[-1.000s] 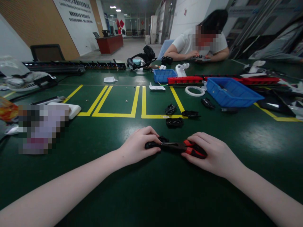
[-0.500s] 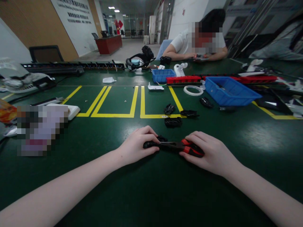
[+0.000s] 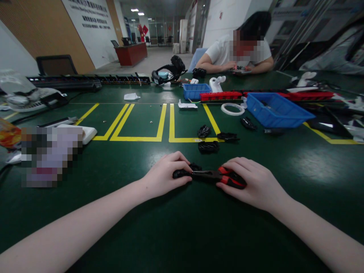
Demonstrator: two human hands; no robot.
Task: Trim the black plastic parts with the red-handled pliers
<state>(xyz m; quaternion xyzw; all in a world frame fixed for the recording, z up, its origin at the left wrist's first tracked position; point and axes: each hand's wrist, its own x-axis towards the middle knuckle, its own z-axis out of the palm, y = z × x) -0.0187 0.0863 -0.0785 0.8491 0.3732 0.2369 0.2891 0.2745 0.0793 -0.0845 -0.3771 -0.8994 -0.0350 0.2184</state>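
My right hand (image 3: 250, 182) is closed around the red-and-black handles of long-nose pliers (image 3: 210, 174), whose jaws point left. Between the thumb and fingers of my left hand (image 3: 170, 172) is a small black part (image 3: 179, 174), partly covered by the fingers. The plier tips meet this part at my left fingertips; what exactly they grip is too small to tell. Just behind the jaws lies another dark piece (image 3: 195, 167), half hidden by my left fingers. Farther back, several black bundles rest on the green table, among them a wrapped black bundle (image 3: 208, 146).
A blue bin (image 3: 277, 112) stands at the right, with a white tape roll (image 3: 232, 109) beside it. A smaller blue tray (image 3: 196, 91) and a red strip (image 3: 220, 96) lie farther back. A white box (image 3: 89, 134) sits left. Across the table, a person (image 3: 236, 53) leans over a device.
Both my hands and the pliers hold almost the same position. The view has shifted very slightly, and the person across the table has moved a hand a little.
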